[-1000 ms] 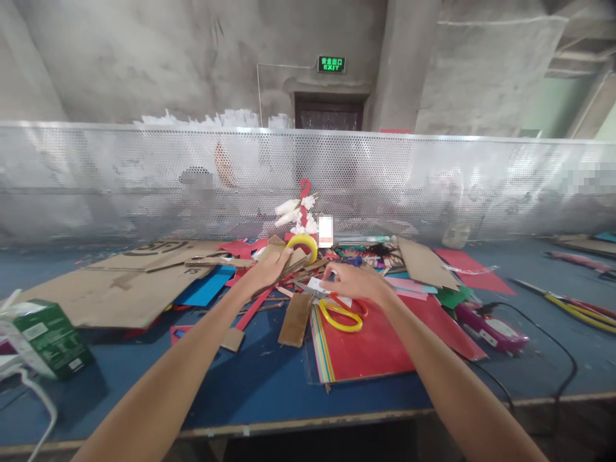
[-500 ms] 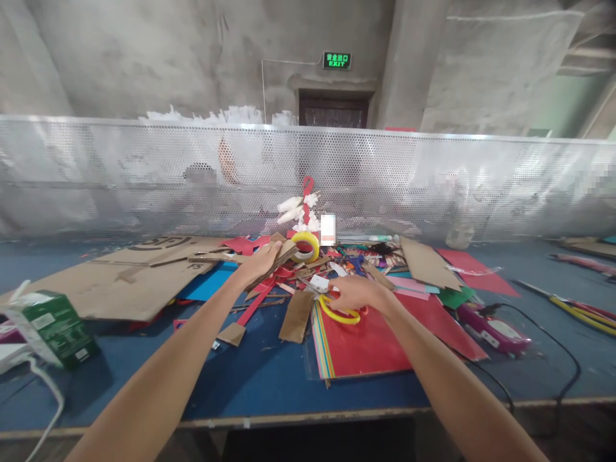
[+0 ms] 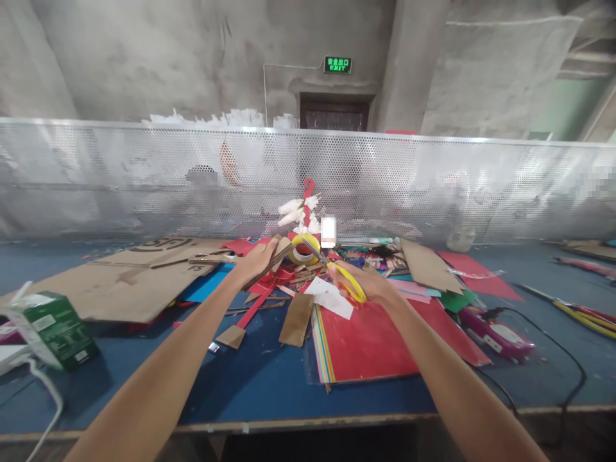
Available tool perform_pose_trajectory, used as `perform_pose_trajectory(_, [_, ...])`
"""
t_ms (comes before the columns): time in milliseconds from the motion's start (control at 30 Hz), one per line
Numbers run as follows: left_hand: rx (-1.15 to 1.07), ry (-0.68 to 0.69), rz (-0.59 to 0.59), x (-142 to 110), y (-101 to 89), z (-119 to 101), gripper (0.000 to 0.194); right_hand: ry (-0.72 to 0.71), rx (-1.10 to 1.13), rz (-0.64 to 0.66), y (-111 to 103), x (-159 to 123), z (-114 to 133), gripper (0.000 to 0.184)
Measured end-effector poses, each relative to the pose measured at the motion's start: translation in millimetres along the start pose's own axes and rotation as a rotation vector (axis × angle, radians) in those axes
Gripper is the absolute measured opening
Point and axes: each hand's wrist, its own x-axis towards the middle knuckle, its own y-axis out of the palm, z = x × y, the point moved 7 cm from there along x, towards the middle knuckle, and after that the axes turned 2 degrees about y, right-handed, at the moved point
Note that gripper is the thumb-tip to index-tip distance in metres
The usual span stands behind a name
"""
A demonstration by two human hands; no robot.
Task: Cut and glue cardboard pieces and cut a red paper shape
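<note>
My left hand (image 3: 257, 262) grips a narrow piece of brown cardboard (image 3: 278, 258), its far end angled toward the middle. Yellow-handled scissors (image 3: 356, 290) are in my right hand (image 3: 370, 277), the fingers around the handles and the blades pointing up and left. The blade tips overlap a yellow tape roll (image 3: 295, 245) beside the cardboard's end; whether they touch it I cannot tell. Below the scissors lies a white paper piece (image 3: 330, 300), partly over a stack of red and coloured sheets (image 3: 366, 350). A brown cardboard scrap (image 3: 296, 321) lies to its left.
Large cardboard sheets (image 3: 115, 282) cover the left side, with a green box (image 3: 60, 330) in front. To the right are a purple device (image 3: 498, 333) with a black cable and yellow-handled pliers (image 3: 572, 311). A red hanger-like piece with white flowers (image 3: 308, 215) stands at the perforated metal screen (image 3: 144, 179).
The scissors have lifted and swung round, their blades now pointing up-left at the tape roll. The white paper lies fully uncovered on the sheets. My left hand has barely moved.
</note>
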Motion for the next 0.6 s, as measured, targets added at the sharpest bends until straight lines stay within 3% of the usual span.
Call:
perform_pose_trajectory(100, [0.049, -0.003, -0.007, -0.7, -0.3, -0.6, 0.069, 0.012, -0.016, 0.080, 15.1, -0.3, -2.1, 0.059])
perform_pose_trajectory(300, [0.196, -0.026, -0.005, -2.2, 1.7, -0.9, 0.075, -0.090, -0.057, 0.077, 27.4, -0.9, 13.5, 0.061])
perform_pose_trajectory(467, [0.498, 0.218, -0.085, 4.4, 6.9, 6.4, 0.052, -0.125, -0.068, 0.113, 29.4, -5.1, 21.5, 0.059])
perform_pose_trajectory(600, [0.794, 0.353, -0.108, 8.7, 15.3, 20.6, 0.049, -0.102, -0.101, 0.147, 31.6, -10.7, 24.1, 0.058])
